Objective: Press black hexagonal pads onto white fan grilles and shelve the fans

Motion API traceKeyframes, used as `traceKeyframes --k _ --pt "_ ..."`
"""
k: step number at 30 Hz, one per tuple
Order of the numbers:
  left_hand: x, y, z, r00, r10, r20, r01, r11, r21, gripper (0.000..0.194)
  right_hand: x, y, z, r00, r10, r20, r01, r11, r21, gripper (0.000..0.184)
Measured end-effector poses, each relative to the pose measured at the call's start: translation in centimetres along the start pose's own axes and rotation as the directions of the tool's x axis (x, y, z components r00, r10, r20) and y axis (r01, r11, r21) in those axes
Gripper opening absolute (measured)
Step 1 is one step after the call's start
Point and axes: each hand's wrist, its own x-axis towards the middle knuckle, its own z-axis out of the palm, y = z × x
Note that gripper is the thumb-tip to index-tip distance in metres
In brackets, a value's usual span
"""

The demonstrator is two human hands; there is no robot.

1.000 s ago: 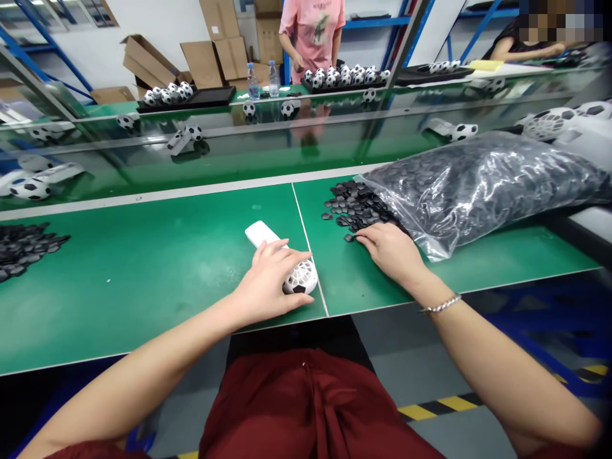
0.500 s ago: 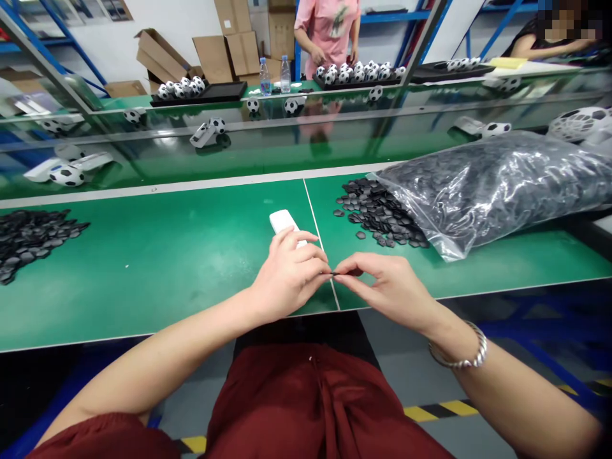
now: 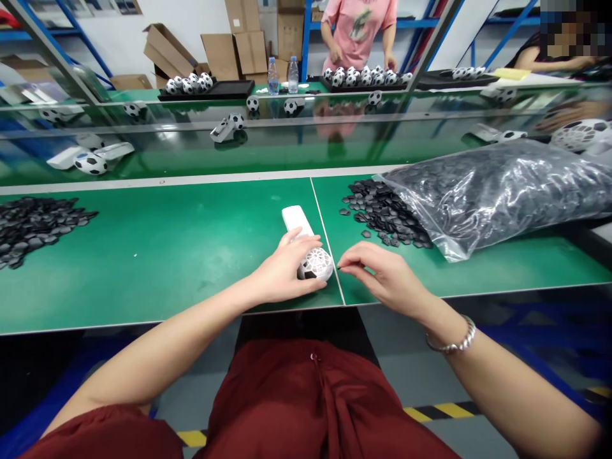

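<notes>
My left hand (image 3: 282,268) is wrapped round a white plastic piece with a lattice soccer-ball head (image 3: 317,260) and a flat white handle (image 3: 297,218). It rests on the green bench (image 3: 182,255). A black patch shows low on the ball, beside my thumb. Just right of the ball, my right hand (image 3: 389,280) pinches a small black plastic piece (image 3: 339,268), mostly hidden by the fingertips. Beyond that hand lies a heap of black pentagon-like pieces (image 3: 382,213) at the mouth of a clear plastic bag (image 3: 497,188) full of them.
Another pile of black pieces (image 3: 36,226) lies at the left. Behind a pale rail, a belt (image 3: 182,153) carries several soccer-ball items (image 3: 90,163). Farther back are trays of balls (image 3: 368,78), water bottles (image 3: 293,75) and a person in a pink shirt (image 3: 361,29).
My right hand brought a black piece from the heap to my left fingertips, then drew slightly away, still pinching one. My left fingers reopened around the ball. Items on the belt shifted right in view.
</notes>
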Motion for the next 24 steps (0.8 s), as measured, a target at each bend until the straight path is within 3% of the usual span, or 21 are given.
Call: traceKeyframes --k 5,9,17,24 --pt "0.0 -0.3 -0.5 0.993 0.094 0.075 -0.084 0.989 -0.118 0.059 0.4 -0.1 0.5 0.998 0.022 0.055 -0.024 0.999 0.038 0.006" --pt "0.0 0.1 0.0 0.997 0.072 0.041 -0.064 0.985 -0.159 0.055 0.5 -0.1 0.4 0.997 -0.035 0.065 0.031 0.998 0.053 0.009" --pt "0.2 0.6 0.7 0.999 0.046 0.004 -0.045 0.985 -0.168 0.047 0.5 -0.4 0.4 0.976 -0.053 0.213 0.047 0.998 0.032 0.015" --pt "0.2 0.7 0.8 0.997 0.072 -0.016 -0.074 0.983 -0.170 0.046 0.9 -0.6 0.8 0.973 -0.096 0.210 0.076 0.992 0.101 0.018"
